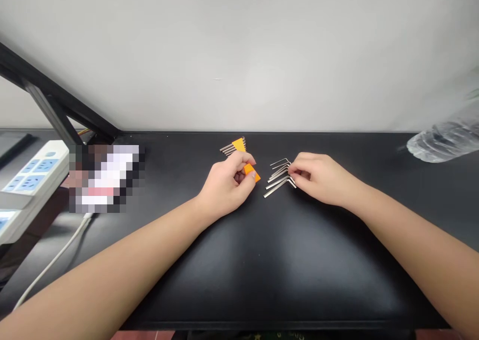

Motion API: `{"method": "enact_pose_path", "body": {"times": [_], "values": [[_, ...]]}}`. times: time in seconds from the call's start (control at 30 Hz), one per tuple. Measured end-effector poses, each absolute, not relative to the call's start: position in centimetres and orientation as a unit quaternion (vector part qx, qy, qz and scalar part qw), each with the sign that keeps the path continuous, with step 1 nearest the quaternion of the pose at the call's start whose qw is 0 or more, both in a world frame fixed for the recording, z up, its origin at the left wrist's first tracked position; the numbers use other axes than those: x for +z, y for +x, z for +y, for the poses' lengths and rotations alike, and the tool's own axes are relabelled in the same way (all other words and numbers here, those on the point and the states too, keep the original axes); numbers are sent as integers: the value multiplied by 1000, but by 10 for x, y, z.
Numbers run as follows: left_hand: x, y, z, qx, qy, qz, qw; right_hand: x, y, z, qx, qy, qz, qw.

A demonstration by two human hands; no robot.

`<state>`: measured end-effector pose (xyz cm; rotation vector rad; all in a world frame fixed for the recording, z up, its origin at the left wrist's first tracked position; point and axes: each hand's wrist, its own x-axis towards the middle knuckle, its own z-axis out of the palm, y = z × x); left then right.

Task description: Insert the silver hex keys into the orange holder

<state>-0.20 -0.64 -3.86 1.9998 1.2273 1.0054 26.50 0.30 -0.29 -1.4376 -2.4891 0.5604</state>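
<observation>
Left hand (228, 183) is curled shut around the orange holder (239, 145), near the middle of the black table (239, 260), with a few held keys (226, 149) poking out toward the wall. Just beside it, the right hand (320, 178) has its fingertips pinched narrow on the bent ends of the loose hex keys (277, 179), fanned flat on the table. A power strip (33, 173) sits far left and a plastic bottle (445, 140) far right.

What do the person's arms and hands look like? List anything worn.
Nothing is worn. The left hand and right hand are bare: no gloves, and no rings show. The left forearm and right forearm are bare too, with no sleeves, watch or bands in view down to the picture's edges.
</observation>
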Motion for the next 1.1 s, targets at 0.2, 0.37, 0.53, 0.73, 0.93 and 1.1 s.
{"method": "enact_pose_path", "body": {"times": [0.2,0.37,0.53,0.73,0.93,1.1], "values": [[-41,-1,-7,362,741,456,334,6,261,-19,120,-456,-881,22],[-43,-1,-4,360,753,447,322,3,246,-30,74,-470,-880,-20],[-42,-1,-5,362,776,435,280,13,244,-41,151,-530,-834,-19],[-40,0,-12,365,795,423,237,18,270,-41,432,-544,-694,190],[-34,2,-15,337,832,403,177,16,277,-37,337,-548,-702,307],[-35,3,-15,340,852,373,141,17,277,-38,250,-504,-775,288]]}}
